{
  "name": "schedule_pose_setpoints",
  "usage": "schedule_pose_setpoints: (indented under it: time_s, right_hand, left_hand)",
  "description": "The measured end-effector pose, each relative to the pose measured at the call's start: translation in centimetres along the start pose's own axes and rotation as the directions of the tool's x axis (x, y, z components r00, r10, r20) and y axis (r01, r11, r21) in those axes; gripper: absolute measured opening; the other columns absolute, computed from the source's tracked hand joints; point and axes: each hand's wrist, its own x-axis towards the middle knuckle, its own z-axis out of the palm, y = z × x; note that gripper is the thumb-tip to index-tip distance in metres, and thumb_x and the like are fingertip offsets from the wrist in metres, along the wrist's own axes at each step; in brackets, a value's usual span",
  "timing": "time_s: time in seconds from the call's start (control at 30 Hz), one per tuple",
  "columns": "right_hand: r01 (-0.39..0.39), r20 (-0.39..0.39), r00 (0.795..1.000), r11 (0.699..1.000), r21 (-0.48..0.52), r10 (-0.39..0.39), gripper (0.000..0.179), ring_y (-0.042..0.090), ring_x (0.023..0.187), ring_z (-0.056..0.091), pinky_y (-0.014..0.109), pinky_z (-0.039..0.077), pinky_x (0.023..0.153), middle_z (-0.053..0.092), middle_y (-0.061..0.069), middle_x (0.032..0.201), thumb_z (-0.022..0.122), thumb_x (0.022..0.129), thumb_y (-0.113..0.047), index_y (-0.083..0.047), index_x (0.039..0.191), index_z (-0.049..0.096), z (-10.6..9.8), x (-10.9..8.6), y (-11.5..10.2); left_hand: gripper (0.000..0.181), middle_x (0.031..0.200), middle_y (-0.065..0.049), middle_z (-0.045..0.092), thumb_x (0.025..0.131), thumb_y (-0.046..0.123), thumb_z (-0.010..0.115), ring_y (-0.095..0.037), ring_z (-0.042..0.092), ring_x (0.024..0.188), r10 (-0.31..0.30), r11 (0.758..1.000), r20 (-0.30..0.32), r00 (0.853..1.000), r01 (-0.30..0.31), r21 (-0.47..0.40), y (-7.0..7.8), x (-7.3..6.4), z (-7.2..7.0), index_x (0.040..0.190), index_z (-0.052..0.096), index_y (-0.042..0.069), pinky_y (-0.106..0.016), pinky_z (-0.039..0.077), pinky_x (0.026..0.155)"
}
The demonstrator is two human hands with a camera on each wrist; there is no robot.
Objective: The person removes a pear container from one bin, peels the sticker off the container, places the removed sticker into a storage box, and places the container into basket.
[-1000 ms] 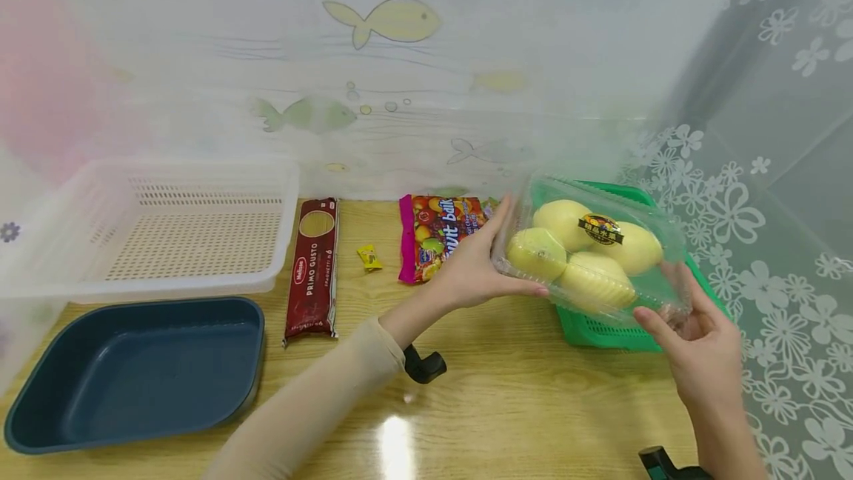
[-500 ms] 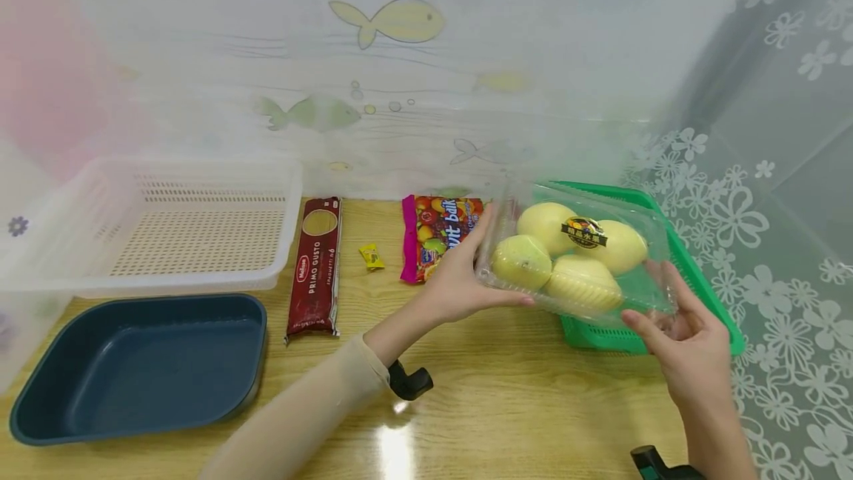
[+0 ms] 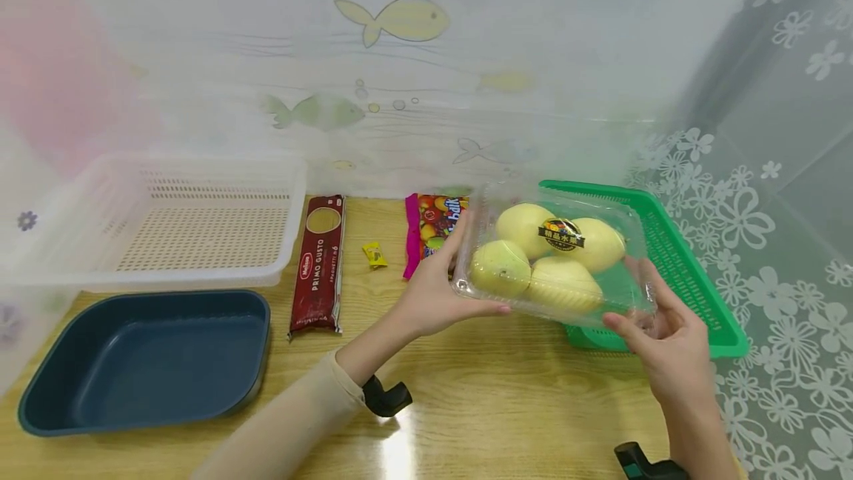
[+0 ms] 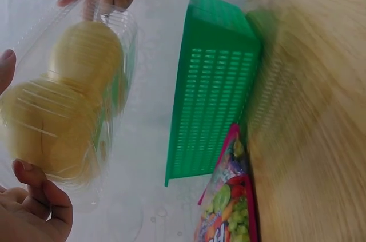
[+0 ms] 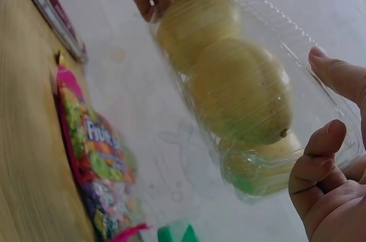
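Both hands hold a clear plastic fruit box (image 3: 620, 284) with several pale yellow round fruits (image 3: 565, 284) inside and a dark label on its lid. My left hand (image 3: 440, 291) grips the box's left end, thumb along the near edge. At the right end my right hand (image 3: 669, 339) grips it, thumb on the near corner and fingers underneath. In the left wrist view the box hangs above the table, apart from the green basket (image 4: 211, 110). From the head, the box partly covers that basket and the colourful candy bag (image 3: 426, 224).
A white basket (image 3: 200, 276) stands at the back left, with a dark blue tub (image 3: 146, 361) in front of it. Beside them lie a red spaghetti pack (image 3: 317, 265) and a small yellow candy (image 3: 375, 255). A printed curtain (image 3: 400, 95) hangs behind the table.
The two hands have carried the fruit box to the left, uncovering more of the green basket and covering more of the candy bag. The view has shifted slightly.
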Motion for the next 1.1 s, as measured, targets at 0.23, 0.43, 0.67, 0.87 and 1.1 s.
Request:
schedule_pose_setpoints:
  time_s: [0.23,0.43,0.67,0.87,1.1]
  right_hand:
    - [-0.017,0.026,1.000,0.999,-0.035,0.018,0.089,0.009,0.060,0.053,0.035,0.025,0.055,0.047,0.000,0.166,0.063,0.092,0.026,-0.007,0.167,0.029,1.2,-0.2,0.5]
    - [-0.047,0.034,0.998,0.997,-0.063,0.049,0.091,0.007,0.061,0.052,0.034,0.027,0.055,0.048,0.000,0.165,0.066,0.091,0.025,-0.010,0.167,0.032,2.4,-0.3,0.9]
    - [-0.049,0.066,0.996,0.994,-0.094,0.055,0.094,0.004,0.064,0.057,0.023,0.038,0.048,0.051,-0.001,0.163,0.069,0.087,0.025,-0.009,0.167,0.034,3.8,-0.7,1.7]
    - [-0.035,0.118,0.992,0.997,-0.064,0.042,0.095,0.005,0.075,0.069,0.015,0.052,0.058,0.049,-0.004,0.164,0.071,0.084,0.027,-0.006,0.166,0.034,5.0,-1.3,2.6]
    - [0.012,0.204,0.979,0.999,-0.048,-0.002,0.096,-0.003,0.103,0.066,0.013,0.053,0.062,0.035,0.009,0.172,0.073,0.081,0.027,0.001,0.164,0.033,5.9,-2.1,4.6]
  left_hand:
    - [0.137,0.173,0.016,0.022,0.071,0.032,0.102,-0.021,0.047,0.149,-0.008,0.999,-0.026,1.000,0.007,-0.039,-0.5,-1.6,-1.1,0.170,0.007,0.040,-0.047,0.053,0.110]
    - [0.138,0.175,0.014,0.018,0.071,0.033,0.102,-0.023,0.039,0.154,-0.027,1.000,-0.052,0.998,0.027,0.004,-0.9,-3.1,-2.1,0.171,0.008,0.035,-0.049,0.044,0.118]
    - [0.141,0.175,0.002,0.024,0.068,0.033,0.103,-0.035,0.050,0.146,-0.067,0.996,-0.090,0.994,0.071,0.044,-1.4,-5.4,-3.2,0.168,0.005,0.046,-0.052,0.048,0.114]
    - [0.141,0.175,0.002,0.022,0.069,0.026,0.103,-0.033,0.049,0.147,-0.087,0.996,-0.095,0.992,0.086,-0.014,-2.3,-7.4,-4.0,0.170,0.005,0.041,-0.050,0.049,0.112]
    - [0.139,0.177,-0.003,0.012,0.073,0.021,0.100,-0.038,0.048,0.147,-0.100,0.990,-0.098,0.990,0.090,-0.105,-4.0,-10.1,-4.7,0.171,0.003,0.034,-0.034,0.054,0.106]
